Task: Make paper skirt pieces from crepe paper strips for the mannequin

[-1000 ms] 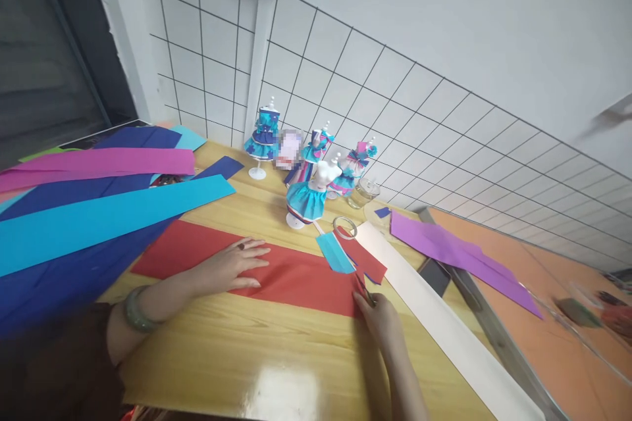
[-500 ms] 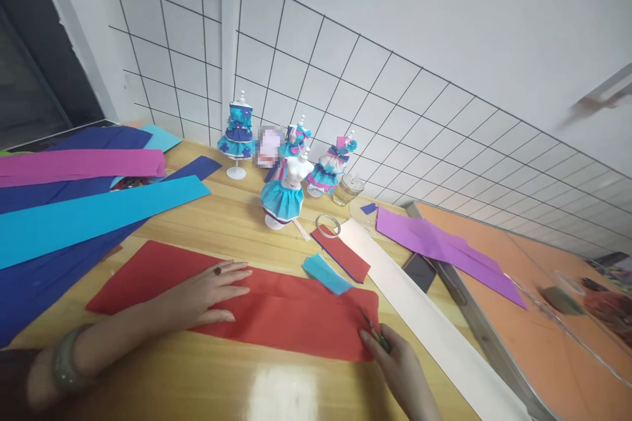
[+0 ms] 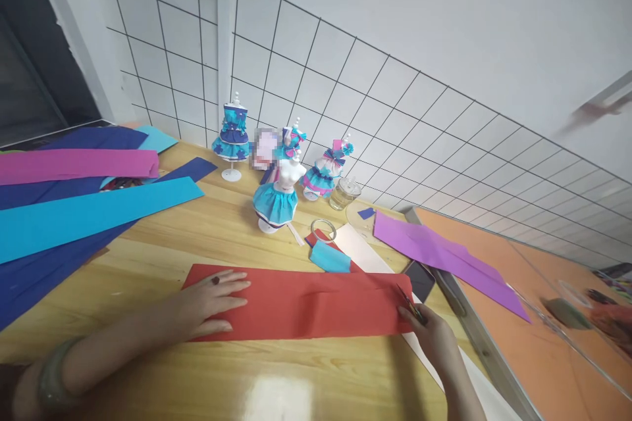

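A wide strip of red fabric [image 3: 276, 306] lies across the wooden table, with a raised wrinkle near its middle. My left hand [image 3: 217, 302] rests flat on its left part, fingers spread. At the right end, my right hand [image 3: 434, 329] is closed round a slim pointed tool [image 3: 409, 302] that looks like small scissors, and its fingers also pinch the red edge. Just behind the strip lie a light blue piece [image 3: 330, 256] and a smaller red piece, partly covered. A silver ring [image 3: 323, 230] rests there too.
Dressed mini mannequins [image 3: 275, 204] and a glass cup [image 3: 344, 194] stand at the back. Blue and pink fabric strips [image 3: 99, 207] are piled left. A white strip [image 3: 358, 247], a phone [image 3: 419, 281] and purple fabric [image 3: 444, 253] lie right, beside a metal edge.
My right hand has moved right, pulling the red fabric with it. The strip now overlaps the white strip, and its left end is under my left hand. The light blue piece shifted.
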{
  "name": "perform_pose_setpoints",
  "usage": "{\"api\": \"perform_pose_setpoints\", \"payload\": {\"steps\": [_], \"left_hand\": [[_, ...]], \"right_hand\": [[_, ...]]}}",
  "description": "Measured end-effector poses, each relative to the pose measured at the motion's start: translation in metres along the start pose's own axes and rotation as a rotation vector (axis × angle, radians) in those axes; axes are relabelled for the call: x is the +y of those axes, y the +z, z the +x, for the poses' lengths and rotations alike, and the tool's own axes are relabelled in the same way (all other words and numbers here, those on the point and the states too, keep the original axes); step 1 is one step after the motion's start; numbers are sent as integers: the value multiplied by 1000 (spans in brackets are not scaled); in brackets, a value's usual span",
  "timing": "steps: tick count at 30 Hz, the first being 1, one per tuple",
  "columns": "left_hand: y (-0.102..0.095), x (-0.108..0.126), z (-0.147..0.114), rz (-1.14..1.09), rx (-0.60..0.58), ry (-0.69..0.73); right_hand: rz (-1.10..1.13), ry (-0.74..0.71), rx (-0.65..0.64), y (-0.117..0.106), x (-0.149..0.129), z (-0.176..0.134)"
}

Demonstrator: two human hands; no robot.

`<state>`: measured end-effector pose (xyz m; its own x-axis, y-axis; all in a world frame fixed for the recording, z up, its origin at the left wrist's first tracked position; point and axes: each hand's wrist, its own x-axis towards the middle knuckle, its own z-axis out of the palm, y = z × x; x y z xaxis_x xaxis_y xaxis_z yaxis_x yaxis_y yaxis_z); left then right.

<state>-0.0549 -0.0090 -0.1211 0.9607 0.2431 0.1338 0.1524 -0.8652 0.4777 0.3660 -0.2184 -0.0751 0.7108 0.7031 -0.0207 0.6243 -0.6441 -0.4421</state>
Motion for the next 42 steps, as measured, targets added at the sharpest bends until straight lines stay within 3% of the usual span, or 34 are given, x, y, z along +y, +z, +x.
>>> {"api": "perform_pose_setpoints", "payload": {"steps": [7,14,18,22,27,32,37,42], "left_hand": [[-1,-2,-4,-18,5,-8],[1,-3,9,-39,34,-10],[-1,-4,12,-26,17,-11],[-6,1,12,-41,33,-29],[-1,19,29,9,79,-67],[18,33,58,117,120,-258],[23,38,73,59,99,-420],[23,36,74,-27,106,-434]], "right_hand": [[-6,71,23,11,4,4],[-74,174,191,23,-3,14],[-53,189,222,29,-16,3],[88,71,135,41,-33,-26],[260,-106,-118,55,-63,-73],[238,-269,-292,63,-83,-102],[167,-436,-255,73,-81,-102],[141,-501,-242,74,-77,-96]]}}
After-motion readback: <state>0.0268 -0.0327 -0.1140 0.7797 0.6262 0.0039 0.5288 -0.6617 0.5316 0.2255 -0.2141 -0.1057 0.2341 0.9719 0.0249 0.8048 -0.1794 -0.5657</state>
